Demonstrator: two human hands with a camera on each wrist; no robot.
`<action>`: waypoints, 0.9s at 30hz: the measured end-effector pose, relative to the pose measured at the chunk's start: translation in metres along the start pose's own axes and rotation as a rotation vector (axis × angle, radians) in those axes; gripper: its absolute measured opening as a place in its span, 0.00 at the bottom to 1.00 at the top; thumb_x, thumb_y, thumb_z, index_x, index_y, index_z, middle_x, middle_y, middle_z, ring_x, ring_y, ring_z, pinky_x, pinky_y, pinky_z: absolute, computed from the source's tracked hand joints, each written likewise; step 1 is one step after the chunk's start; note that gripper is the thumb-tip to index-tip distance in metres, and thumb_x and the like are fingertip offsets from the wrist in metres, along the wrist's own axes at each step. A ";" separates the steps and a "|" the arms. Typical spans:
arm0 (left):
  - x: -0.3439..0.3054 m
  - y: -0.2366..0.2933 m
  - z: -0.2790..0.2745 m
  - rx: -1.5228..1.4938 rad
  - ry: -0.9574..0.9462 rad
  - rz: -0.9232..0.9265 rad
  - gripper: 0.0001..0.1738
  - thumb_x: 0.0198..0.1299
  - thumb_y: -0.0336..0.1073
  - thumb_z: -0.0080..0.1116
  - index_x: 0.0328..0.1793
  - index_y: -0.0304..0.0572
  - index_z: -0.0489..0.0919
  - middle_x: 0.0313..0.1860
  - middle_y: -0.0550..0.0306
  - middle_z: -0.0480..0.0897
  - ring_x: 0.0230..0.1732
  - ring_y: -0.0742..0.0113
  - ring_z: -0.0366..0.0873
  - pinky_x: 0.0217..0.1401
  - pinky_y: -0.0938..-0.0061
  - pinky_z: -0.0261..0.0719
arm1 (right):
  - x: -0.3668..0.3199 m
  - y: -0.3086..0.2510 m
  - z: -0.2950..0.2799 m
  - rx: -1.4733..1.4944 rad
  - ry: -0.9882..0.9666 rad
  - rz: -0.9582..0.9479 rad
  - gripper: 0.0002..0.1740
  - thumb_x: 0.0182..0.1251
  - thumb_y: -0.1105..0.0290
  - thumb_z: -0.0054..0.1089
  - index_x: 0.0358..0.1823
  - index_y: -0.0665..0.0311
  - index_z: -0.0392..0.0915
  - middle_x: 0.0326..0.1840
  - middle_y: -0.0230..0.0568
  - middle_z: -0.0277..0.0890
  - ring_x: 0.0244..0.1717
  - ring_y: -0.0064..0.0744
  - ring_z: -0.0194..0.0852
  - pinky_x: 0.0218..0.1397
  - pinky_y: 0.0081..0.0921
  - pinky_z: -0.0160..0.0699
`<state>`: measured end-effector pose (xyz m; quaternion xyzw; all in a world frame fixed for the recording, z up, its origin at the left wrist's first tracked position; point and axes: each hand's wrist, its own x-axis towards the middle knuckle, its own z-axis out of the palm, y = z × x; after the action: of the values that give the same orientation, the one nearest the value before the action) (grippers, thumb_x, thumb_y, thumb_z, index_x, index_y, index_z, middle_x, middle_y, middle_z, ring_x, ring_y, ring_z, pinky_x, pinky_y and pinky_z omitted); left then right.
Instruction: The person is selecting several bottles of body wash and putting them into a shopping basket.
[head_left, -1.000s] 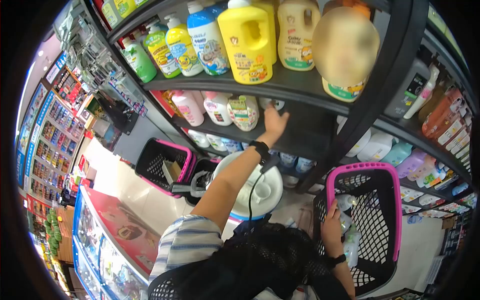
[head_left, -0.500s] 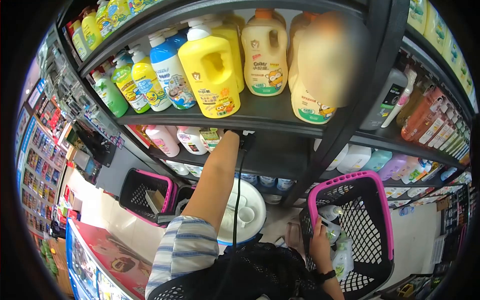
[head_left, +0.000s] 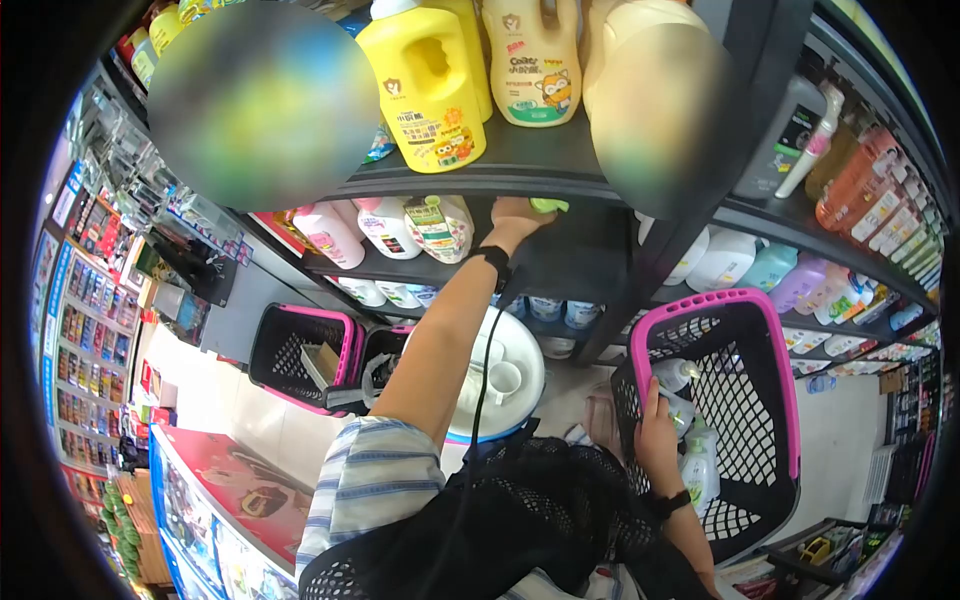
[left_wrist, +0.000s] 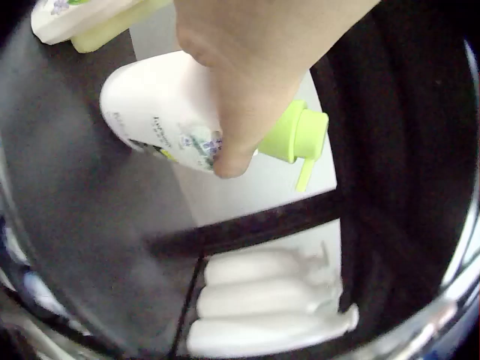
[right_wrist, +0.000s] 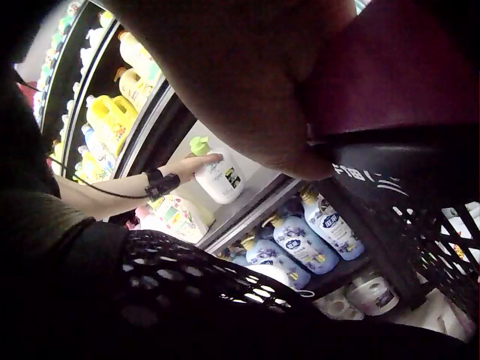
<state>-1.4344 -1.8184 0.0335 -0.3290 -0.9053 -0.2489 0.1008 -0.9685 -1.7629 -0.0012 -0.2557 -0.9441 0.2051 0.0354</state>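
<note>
My left hand (head_left: 518,216) grips a white pump bottle (left_wrist: 161,112) with a light green pump head (left_wrist: 294,133), fingers around its upper part. In the right wrist view the bottle (right_wrist: 221,180) is held at a tilt over the middle shelf. In the head view only its green top shows beside the hand, below the upper shelf's edge. Several pump bottles (head_left: 438,230) stand to its left. My right hand (head_left: 655,440) holds the pink rim of a black shopping basket (head_left: 715,298), in which pump bottles (head_left: 700,470) lie.
Large yellow (head_left: 430,100) and beige jugs (head_left: 532,65) stand on the upper shelf. Blue-labelled pump bottles (right_wrist: 304,244) line the lower shelf. A white round tub (head_left: 525,365) holding a mug stands below, beside other baskets (head_left: 300,345). A shelf upright (head_left: 700,190) divides the bays.
The left hand went deeper under the upper shelf, hidden half a second ago, and now shows again gripping the green-topped bottle. The right hand stays on the basket rim.
</note>
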 end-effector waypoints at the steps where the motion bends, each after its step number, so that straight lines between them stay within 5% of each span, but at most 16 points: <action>1: -0.013 0.010 -0.003 0.066 -0.118 -0.036 0.41 0.37 0.58 0.72 0.56 0.41 0.77 0.56 0.46 0.79 0.60 0.48 0.74 0.66 0.62 0.70 | -0.001 0.000 -0.001 0.000 -0.020 0.015 0.47 0.56 0.82 0.52 0.78 0.67 0.40 0.54 0.62 0.66 0.41 0.61 0.75 0.42 0.46 0.78; 3: -0.041 0.012 0.006 0.158 0.092 0.161 0.42 0.35 0.59 0.73 0.57 0.43 0.77 0.53 0.44 0.79 0.59 0.44 0.75 0.64 0.59 0.72 | -0.002 0.000 -0.001 -0.005 -0.002 0.014 0.48 0.54 0.82 0.52 0.78 0.67 0.41 0.55 0.63 0.66 0.41 0.63 0.75 0.42 0.47 0.78; 5: -0.061 0.028 -0.012 0.073 0.088 0.205 0.41 0.35 0.59 0.73 0.56 0.46 0.78 0.50 0.44 0.81 0.54 0.45 0.79 0.60 0.58 0.76 | -0.003 0.000 -0.002 0.021 0.020 -0.025 0.48 0.53 0.82 0.52 0.78 0.66 0.41 0.54 0.64 0.67 0.42 0.63 0.75 0.42 0.48 0.77; 8: -0.084 0.047 -0.046 -0.059 -0.022 0.030 0.42 0.36 0.62 0.72 0.58 0.49 0.78 0.44 0.44 0.84 0.46 0.49 0.83 0.50 0.62 0.82 | -0.004 -0.002 -0.007 0.024 -0.004 0.006 0.49 0.53 0.81 0.54 0.78 0.66 0.42 0.54 0.63 0.67 0.43 0.63 0.75 0.44 0.47 0.78; 9: -0.086 0.044 -0.056 -0.163 -0.203 -0.109 0.39 0.39 0.63 0.72 0.54 0.47 0.80 0.43 0.48 0.85 0.45 0.55 0.84 0.47 0.66 0.81 | -0.004 -0.004 -0.009 0.022 -0.018 -0.001 0.49 0.54 0.79 0.55 0.78 0.65 0.41 0.54 0.63 0.67 0.44 0.63 0.75 0.45 0.47 0.77; 12: -0.119 0.036 -0.058 -0.596 -0.393 -0.198 0.27 0.48 0.51 0.73 0.48 0.42 0.81 0.39 0.56 0.85 0.41 0.66 0.83 0.45 0.72 0.79 | -0.007 -0.004 -0.011 0.065 0.035 -0.051 0.47 0.58 0.71 0.57 0.78 0.66 0.42 0.50 0.60 0.67 0.43 0.61 0.75 0.46 0.47 0.77; 15: -0.169 0.076 -0.089 -0.921 -0.575 -0.197 0.23 0.52 0.38 0.72 0.52 0.37 0.79 0.43 0.58 0.83 0.44 0.71 0.81 0.47 0.75 0.78 | -0.010 -0.004 -0.018 0.253 -0.014 0.001 0.50 0.57 0.62 0.66 0.76 0.67 0.47 0.57 0.63 0.66 0.53 0.63 0.70 0.57 0.45 0.73; 19: -0.199 0.137 -0.145 -0.921 -0.882 0.021 0.31 0.49 0.37 0.73 0.59 0.36 0.76 0.50 0.55 0.82 0.51 0.68 0.79 0.56 0.72 0.75 | -0.010 -0.019 -0.048 0.412 0.128 -0.139 0.49 0.56 0.58 0.71 0.74 0.69 0.52 0.64 0.63 0.64 0.64 0.59 0.66 0.65 0.39 0.69; 21: -0.204 0.171 -0.168 -0.896 -0.940 0.085 0.33 0.47 0.38 0.75 0.60 0.37 0.76 0.51 0.55 0.82 0.52 0.67 0.78 0.58 0.71 0.75 | -0.015 -0.037 -0.084 0.858 -0.075 -0.282 0.50 0.53 0.56 0.75 0.72 0.70 0.55 0.68 0.61 0.63 0.68 0.51 0.65 0.68 0.35 0.65; 22: -0.205 0.185 -0.176 -0.884 -0.981 0.128 0.33 0.46 0.38 0.75 0.60 0.37 0.76 0.51 0.55 0.81 0.52 0.67 0.78 0.58 0.71 0.74 | -0.019 -0.045 -0.102 0.910 -0.189 -0.248 0.53 0.49 0.57 0.77 0.72 0.70 0.56 0.65 0.55 0.67 0.67 0.44 0.67 0.68 0.35 0.65; 27: -0.190 0.241 -0.168 -0.871 -1.010 0.342 0.36 0.43 0.41 0.77 0.60 0.38 0.76 0.51 0.55 0.81 0.53 0.68 0.78 0.59 0.71 0.75 | -0.040 -0.021 -0.121 1.008 -0.073 -0.134 0.52 0.43 0.62 0.81 0.69 0.69 0.60 0.62 0.47 0.71 0.64 0.36 0.69 0.66 0.33 0.67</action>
<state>-1.1304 -1.8497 0.2036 -0.5535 -0.5942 -0.3867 -0.4371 -0.9228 -1.7548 0.1195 -0.1385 -0.7428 0.6411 0.1345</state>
